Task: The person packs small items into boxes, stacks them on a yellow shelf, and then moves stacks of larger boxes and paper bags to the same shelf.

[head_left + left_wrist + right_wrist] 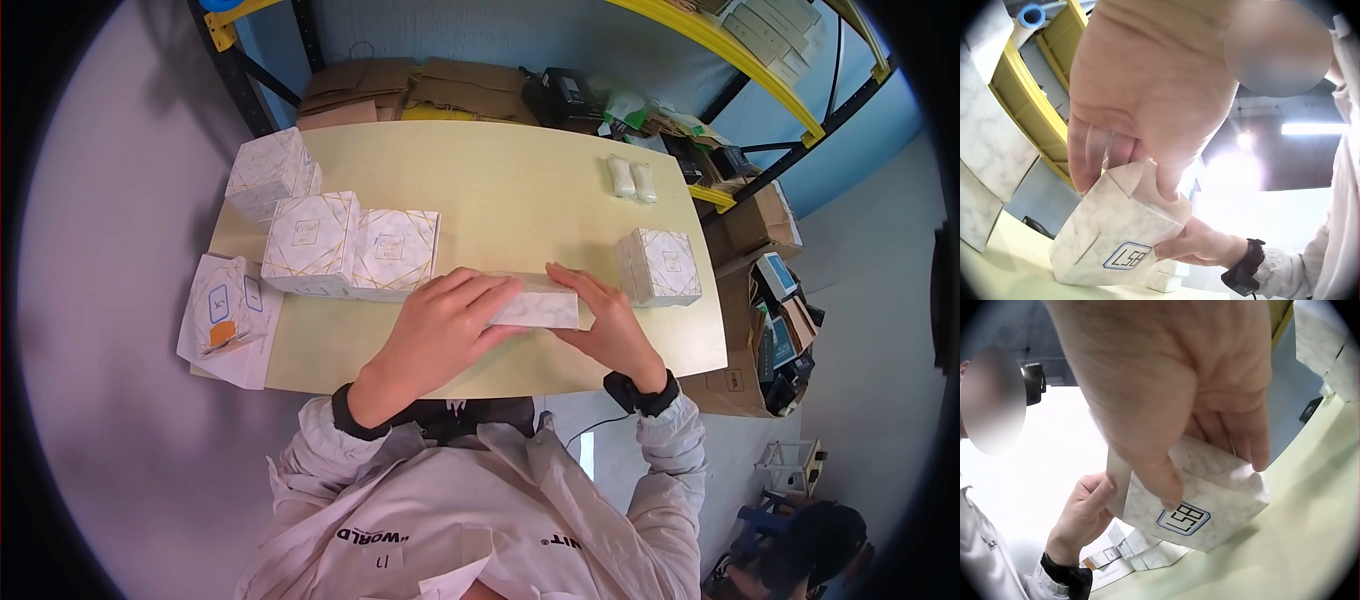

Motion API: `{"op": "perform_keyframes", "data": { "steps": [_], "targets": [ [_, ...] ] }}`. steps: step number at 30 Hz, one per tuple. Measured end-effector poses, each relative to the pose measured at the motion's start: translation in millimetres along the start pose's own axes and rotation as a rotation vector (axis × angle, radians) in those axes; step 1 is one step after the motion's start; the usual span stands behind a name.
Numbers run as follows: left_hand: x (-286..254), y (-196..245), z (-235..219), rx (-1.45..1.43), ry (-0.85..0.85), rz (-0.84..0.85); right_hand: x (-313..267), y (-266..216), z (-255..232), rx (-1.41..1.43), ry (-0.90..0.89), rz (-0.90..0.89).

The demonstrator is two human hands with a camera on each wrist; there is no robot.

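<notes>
A white marbled cardboard box (545,309) is held on edge between my two hands, over the front middle of the table. My left hand (440,325) grips its left end, thumb on the near side and fingers over the top. At the right end, my right hand (612,328) pinches it between thumb and fingers. In the left wrist view, one box face (1099,240) carries a blue-framed label (1127,256) with black characters. A folded flap (1129,178) shows beneath the left hand there. The right wrist view shows the right thumb just above the label (1184,519).
Several marbled boxes with gold lines (310,235) stand at left. A labelled box (225,305) sits on white paper (255,365) at the front left. Another box (665,265) and two white wrapped pieces (630,180) are at right. Shelving (720,45) borders the back.
</notes>
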State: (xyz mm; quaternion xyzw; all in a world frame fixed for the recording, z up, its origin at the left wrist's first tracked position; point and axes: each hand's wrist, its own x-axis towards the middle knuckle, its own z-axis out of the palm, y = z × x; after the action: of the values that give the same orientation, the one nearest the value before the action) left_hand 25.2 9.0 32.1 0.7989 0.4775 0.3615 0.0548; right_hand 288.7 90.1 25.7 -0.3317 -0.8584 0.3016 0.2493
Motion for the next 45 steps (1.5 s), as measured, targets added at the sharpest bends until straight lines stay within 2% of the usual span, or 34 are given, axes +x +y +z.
{"op": "perform_keyframes", "data": {
  "steps": [7, 11, 13, 20, 31, 35, 38, 40, 43, 45],
  "targets": [
    [3, 1, -2, -0.108, -0.032, -0.021, -5, 12, 6, -0.07, -0.045, -0.062],
    [4, 1, -1, -0.072, 0.007, -0.014, -5, -2, 2, -0.064, -0.051, -0.086],
    [6, 2, -3, -0.07, 0.006, -0.022, -5, -10, -2, 0.078, -0.065, -0.055],
    [12, 3, -8, -0.1, -0.006, -0.046, -8, 4, 8, 0.068, 0.0, -0.044],
    [19, 2, -12, -0.127, 0.007, -0.049, -6, 0, 8, 0.037, -0.058, 0.032],
    [25, 0, -15, -0.172, 0.079, -0.113, -10, 12, 13, -0.008, -0.073, 0.053],
    [28, -9, -16, -0.188, 0.132, -0.123, -13, 11, 12, 0.066, -0.054, 0.054],
    [31, -14, -15, -0.182, 0.147, -0.117, -13, -7, 1, -0.052, -0.099, 0.223],
    [35, -16, -16, -0.219, 0.165, -0.152, -9, -6, -23, -0.215, -0.189, 0.136],
    [39, -13, -17, -0.26, 0.19, -0.195, -4, 5, -38, -0.261, -0.17, 0.074]
  ]
}}
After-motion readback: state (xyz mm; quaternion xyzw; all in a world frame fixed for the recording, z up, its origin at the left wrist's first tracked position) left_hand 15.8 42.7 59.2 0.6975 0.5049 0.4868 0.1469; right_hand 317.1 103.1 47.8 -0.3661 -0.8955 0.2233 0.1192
